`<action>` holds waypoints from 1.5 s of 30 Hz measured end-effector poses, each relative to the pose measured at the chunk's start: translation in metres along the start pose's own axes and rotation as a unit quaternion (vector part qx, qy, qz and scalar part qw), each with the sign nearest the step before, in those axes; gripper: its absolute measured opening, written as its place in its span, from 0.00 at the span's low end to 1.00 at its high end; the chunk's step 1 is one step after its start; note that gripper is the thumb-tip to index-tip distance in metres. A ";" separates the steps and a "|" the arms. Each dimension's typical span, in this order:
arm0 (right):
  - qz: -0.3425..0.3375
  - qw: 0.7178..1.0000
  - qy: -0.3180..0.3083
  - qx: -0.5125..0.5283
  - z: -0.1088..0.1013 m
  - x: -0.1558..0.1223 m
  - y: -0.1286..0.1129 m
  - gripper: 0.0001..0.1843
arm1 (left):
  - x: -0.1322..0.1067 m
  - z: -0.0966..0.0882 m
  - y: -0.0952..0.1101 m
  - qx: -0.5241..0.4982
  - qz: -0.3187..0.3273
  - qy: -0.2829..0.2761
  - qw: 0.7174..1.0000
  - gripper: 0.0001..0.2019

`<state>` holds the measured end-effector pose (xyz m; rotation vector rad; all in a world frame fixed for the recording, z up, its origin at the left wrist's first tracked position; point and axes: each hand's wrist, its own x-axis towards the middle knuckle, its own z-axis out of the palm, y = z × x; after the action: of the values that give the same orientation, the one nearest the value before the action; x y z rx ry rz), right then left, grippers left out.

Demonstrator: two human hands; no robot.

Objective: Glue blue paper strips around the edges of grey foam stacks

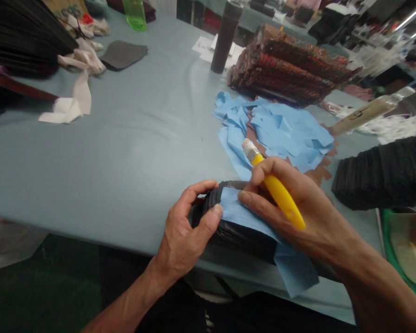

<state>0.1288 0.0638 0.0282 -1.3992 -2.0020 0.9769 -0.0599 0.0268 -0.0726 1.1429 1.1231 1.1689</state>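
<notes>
A stack of thin black pieces lies at the table's near edge with a blue strip along its top, one end hanging down at the right. My left hand grips the stack's left end, its thumb against the end of the strip. In my right hand is a paintbrush with a yellow handle, held between the fingers with its pale bristles pointing up and away. That hand's thumb and fingertips touch the strip on the stack as well. Part of the stack is hidden under the right hand.
Loose blue strips lie beyond my right hand on brown pieces. Behind them are a reddish-brown stack and a dark cylinder. Another black stack is at right, near a clear bottle. Pale fabric scraps lie far left.
</notes>
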 end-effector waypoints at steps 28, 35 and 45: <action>0.101 0.981 -0.050 0.156 -0.009 0.009 0.002 0.25 | 0.030 -0.026 -0.001 -0.037 0.008 -0.217 0.975 0.40; 0.112 0.980 -0.059 0.152 -0.008 0.013 0.004 0.25 | 0.032 -0.025 -0.002 -0.025 0.026 -0.211 0.977 0.40; 0.142 0.977 -0.070 0.143 -0.010 0.019 0.002 0.26 | 0.030 -0.026 -0.004 -0.040 0.020 -0.213 0.976 0.42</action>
<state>0.1308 0.0842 0.0326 -1.5126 -1.6943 1.4628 -0.0838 0.0577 -0.0804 1.2816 0.7206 0.9298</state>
